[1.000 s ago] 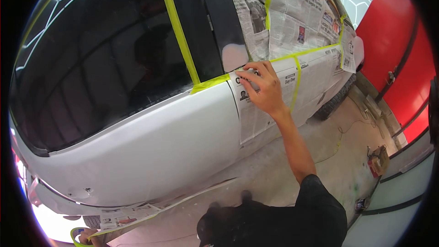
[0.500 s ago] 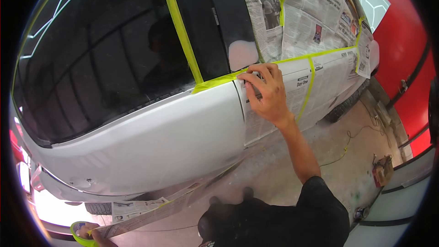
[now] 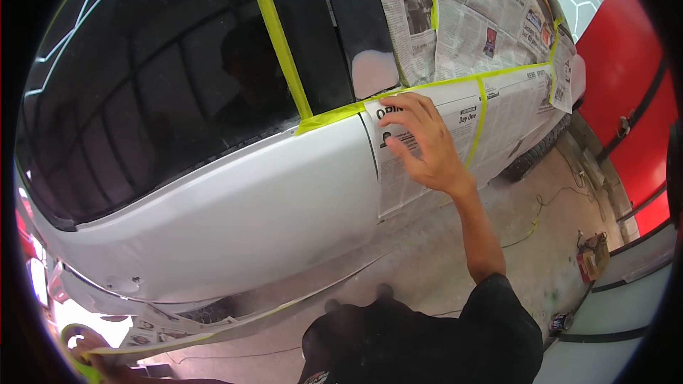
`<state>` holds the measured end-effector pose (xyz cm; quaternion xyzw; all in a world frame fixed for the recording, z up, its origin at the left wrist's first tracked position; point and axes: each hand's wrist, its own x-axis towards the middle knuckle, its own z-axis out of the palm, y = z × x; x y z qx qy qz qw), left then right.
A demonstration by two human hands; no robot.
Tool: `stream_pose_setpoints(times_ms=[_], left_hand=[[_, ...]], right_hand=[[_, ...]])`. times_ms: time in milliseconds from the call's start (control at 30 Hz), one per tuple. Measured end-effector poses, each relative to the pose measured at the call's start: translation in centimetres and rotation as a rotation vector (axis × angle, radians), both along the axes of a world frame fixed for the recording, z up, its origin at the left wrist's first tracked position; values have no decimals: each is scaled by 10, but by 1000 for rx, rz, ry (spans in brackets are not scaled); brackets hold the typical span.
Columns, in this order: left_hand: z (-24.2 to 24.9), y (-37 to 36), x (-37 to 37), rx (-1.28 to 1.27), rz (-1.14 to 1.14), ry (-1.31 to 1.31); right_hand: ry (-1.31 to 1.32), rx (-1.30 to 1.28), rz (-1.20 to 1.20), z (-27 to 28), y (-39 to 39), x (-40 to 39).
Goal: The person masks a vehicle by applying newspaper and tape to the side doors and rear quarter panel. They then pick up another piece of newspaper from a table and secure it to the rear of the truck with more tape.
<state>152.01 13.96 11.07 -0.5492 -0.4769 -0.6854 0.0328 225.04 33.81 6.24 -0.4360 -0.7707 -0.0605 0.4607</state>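
Right hand over the corner of a newspaper sheet, left hand at the tape roll.
The black-and-white newspaper sheet (image 3: pixel 407 190) lies just right of the glossy white car panel (image 3: pixel 263 206). Over its top corner, the right hand (image 3: pixel 429 155) has its grip apart, thumb clear of the curved fingers. Below the panel's left end, the left hand (image 3: pixel 90 343) grips the fluorescent yellow-green tape roll (image 3: pixel 69 330), though blur hides how its fingers sit; a long tape-edged paper strip (image 3: pixel 213 334) runs below the panel. Good work here calls for light fingertip pressure along the yellow-green tape band (image 3: pixel 331 119) above the panel, the sheet flat and its edge square to the panel gap, the strip free of twists.
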Motion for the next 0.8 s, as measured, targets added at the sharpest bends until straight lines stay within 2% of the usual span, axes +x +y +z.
stream_pose_setpoints(times_ms=[200,300,467,633,800], left_hand=[[107,4,-24,18,209,130],[152,11,-13,47,297,221],[212,24,11,88,441,394],[229,33,20,82,567,517],[205,41,-1,-3,638,596]], right_hand=[[-116,-144,183,9,-15,16],[-46,-277,291,3,-8,37],[-20,-212,375,-1,-1,47],[-58,-184,253,1,-15,34],[10,-160,253,-13,-3,38]])
